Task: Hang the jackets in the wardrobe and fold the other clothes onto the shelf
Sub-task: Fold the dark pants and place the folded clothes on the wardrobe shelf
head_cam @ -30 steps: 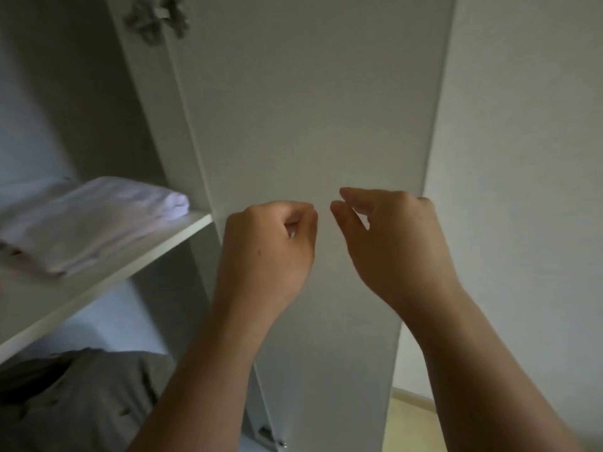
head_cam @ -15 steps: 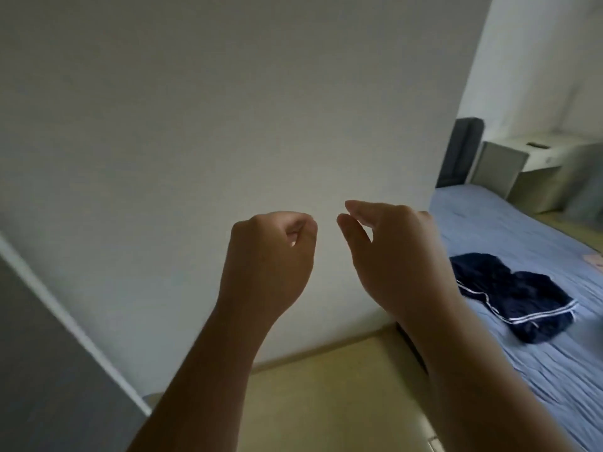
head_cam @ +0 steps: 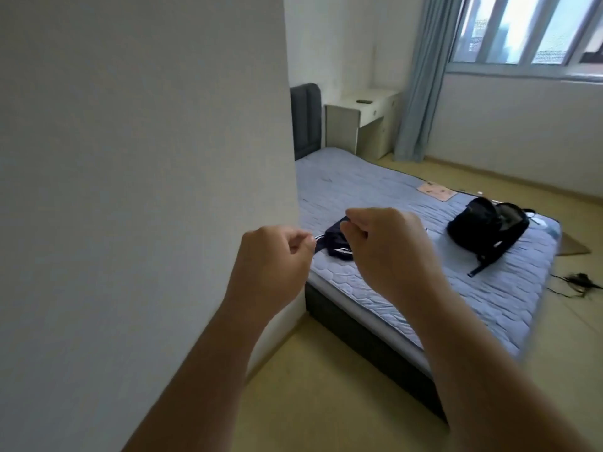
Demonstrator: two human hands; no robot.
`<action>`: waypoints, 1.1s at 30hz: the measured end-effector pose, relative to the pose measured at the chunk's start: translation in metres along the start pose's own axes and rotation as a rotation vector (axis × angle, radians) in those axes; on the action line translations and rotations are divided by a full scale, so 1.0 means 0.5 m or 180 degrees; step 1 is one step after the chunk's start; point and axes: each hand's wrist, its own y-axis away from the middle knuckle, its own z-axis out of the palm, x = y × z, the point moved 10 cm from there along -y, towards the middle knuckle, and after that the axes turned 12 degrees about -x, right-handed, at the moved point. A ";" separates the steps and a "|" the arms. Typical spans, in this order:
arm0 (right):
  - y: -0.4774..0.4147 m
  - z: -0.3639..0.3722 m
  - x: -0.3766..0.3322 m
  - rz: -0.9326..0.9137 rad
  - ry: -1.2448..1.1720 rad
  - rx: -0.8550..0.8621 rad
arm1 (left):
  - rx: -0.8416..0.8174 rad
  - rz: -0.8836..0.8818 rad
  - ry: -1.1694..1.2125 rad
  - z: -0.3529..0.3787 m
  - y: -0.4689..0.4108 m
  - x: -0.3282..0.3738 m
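Navy garment [head_cam: 336,245] with white trim lies crumpled on the bed [head_cam: 375,187], at the centre of the frame, partly hidden behind our right hand [head_cam: 391,252]. Both our hands are raised in front of us, fingers curled into loose fists, holding nothing. Our left hand [head_cam: 272,262] sits just left of centre, in front of a plain white wall [head_cam: 146,158] that fills the left half of the frame. A black backpack [head_cam: 489,228] rests on the bed at the right, well apart from the garment.

We judge the step in hand to be fetching this garment. To do it well, we should step past the wall corner to the bed, open both hands, and lift the cloth by two points along one edge so it hangs out and shows its shape. We cannot tell from here whether it is a jacket or something to fold, so that check comes first. If it folds, the bed offers a flat place to smooth it.
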 end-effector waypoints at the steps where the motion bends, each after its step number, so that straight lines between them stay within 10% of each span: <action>1: -0.021 -0.005 0.017 0.0071 0.0067 0.0087 | -0.0092 0.0058 0.0066 0.022 -0.039 -0.007; 12: -0.202 -0.019 0.380 0.1208 0.0079 0.0535 | -0.1116 0.0480 0.0230 0.376 -0.399 -0.023; 33: -0.622 0.371 1.062 0.2903 -0.0614 -0.0719 | -0.3690 0.0168 -0.0484 1.223 -0.861 -0.287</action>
